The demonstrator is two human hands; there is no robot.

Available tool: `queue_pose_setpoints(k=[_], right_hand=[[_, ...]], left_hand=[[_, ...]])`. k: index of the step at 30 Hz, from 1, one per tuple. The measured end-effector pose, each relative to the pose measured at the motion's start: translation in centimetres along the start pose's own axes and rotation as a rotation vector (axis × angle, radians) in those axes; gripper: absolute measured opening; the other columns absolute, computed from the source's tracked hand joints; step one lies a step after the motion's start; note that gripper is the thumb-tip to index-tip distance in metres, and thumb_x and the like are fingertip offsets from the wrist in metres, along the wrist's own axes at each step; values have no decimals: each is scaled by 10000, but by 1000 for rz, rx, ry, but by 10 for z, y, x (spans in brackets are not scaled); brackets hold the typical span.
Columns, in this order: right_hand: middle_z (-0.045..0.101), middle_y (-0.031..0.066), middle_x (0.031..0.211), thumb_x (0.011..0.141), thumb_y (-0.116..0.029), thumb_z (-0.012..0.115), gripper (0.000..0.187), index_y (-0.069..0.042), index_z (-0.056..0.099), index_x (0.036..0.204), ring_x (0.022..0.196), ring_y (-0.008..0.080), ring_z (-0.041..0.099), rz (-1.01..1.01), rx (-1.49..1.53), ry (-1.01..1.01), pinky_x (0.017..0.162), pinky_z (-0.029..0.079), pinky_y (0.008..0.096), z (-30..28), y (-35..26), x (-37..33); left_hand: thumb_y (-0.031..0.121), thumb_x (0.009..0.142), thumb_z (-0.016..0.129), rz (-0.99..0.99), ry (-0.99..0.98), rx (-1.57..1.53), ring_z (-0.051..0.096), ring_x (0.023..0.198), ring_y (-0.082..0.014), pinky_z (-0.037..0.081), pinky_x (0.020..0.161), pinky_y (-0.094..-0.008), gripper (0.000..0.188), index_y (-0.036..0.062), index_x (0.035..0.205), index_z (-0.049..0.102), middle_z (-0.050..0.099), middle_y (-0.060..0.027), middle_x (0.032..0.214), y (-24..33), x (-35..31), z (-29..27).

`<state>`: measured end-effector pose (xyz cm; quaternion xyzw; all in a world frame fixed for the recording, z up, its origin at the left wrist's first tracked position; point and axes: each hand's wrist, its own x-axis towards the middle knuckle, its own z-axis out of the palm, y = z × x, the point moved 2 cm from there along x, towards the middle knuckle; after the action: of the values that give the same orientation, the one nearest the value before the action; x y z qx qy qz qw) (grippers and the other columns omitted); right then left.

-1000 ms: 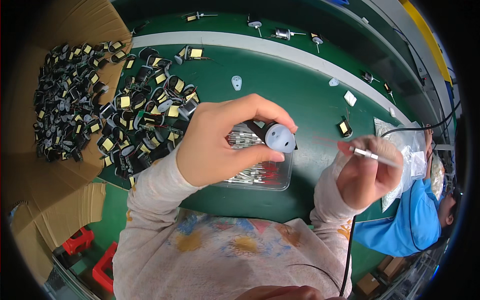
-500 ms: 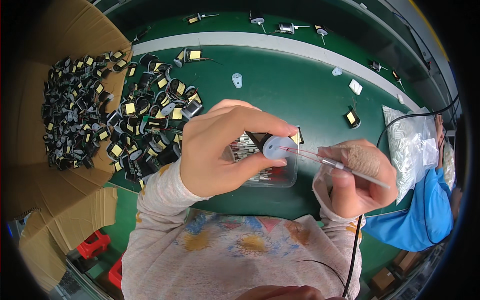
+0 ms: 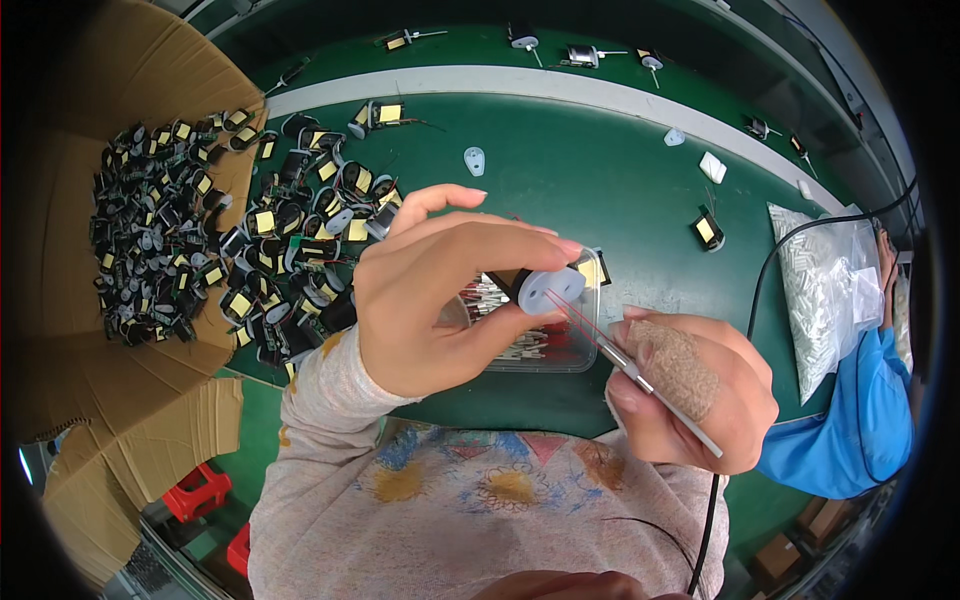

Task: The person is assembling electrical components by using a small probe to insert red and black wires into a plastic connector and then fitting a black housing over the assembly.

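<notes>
Near the middle, my left hand pinches a small black motor unit between thumb and fingers. Its pale grey end cap faces right and has small holes. Thin red wires stretch from the cap to my right hand. That hand is closed on a slim metal-and-white rod, tilted down to the right; a tan wrap covers part of a finger. Behind and below the motor unit sits a clear plastic tray of slim metal-and-white rods with red wires, partly hidden by my left hand.
A cardboard box of similar motor units stands left, with more piled beside it. Rodded units lie on a green strip beyond a pale rail. At right are a clear bag of white pieces, a black cable and another person's blue sleeve.
My right hand has moved down and slightly left, and the rod now tilts more steeply. The motor unit has shifted slightly left and its cap has turned, showing more of its face.
</notes>
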<state>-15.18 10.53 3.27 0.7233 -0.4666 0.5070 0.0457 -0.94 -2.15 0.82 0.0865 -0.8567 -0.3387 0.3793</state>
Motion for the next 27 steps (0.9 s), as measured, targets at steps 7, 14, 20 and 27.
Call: queue_pose_setpoints(k=[7,14,20,27], right_hand=[[637,191,752,613,40,716,316,93,594,900,668,308,654,-3,-13,0,585,552,340,6,0,-1],[637,153,715,586,29,733,204,48,621,755,619,230,596,99,95,35,560,470,304,13,21,5],[619,127,679,618,29,701,151,50,622,745,594,210,556,911,-78,245,540,426,289,14,20,-15],[573,87,666,408,-100,561,447,32,683,817,551,188,541,-87,-351,174,480,462,254,16,8,-4]], left_hand=[[93,615,771,-28,115,11,654,769,-141,395,814,-348,305,108,900,665,700,0,888,-1,-5,3],[123,596,790,64,-5,145,655,777,-140,381,779,-318,357,103,926,658,697,-1,900,5,1,1],[118,643,779,220,118,-88,654,814,-177,434,764,-310,280,68,852,599,689,-63,916,-2,1,3],[-18,653,712,-9,172,-179,655,766,-245,520,617,-271,188,5,794,590,656,-164,937,12,-7,7]])
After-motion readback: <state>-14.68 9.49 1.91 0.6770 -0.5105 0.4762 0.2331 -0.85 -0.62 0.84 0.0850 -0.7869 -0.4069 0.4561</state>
